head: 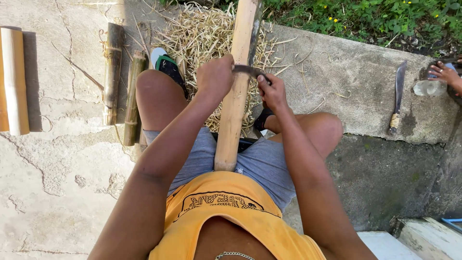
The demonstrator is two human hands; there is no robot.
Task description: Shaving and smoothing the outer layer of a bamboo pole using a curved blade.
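Hard daylight floods the scene, bleaching the cracked concrete point(57, 159) at the left of the frame close to glare. Shadows fall rightward: a dark band beside the pale bamboo section point(14, 79) at far left, deeper shade at lower right. Focus is crisp in the centre; the wide lens bends lines near the edges

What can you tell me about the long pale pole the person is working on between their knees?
The pole looks like peeled bamboo, pale tan and smooth, with a darker unpeeled strip near its top. It slants from the person's lap up over a heap of shavings. The left hand and right hand hold a dark blade across it.
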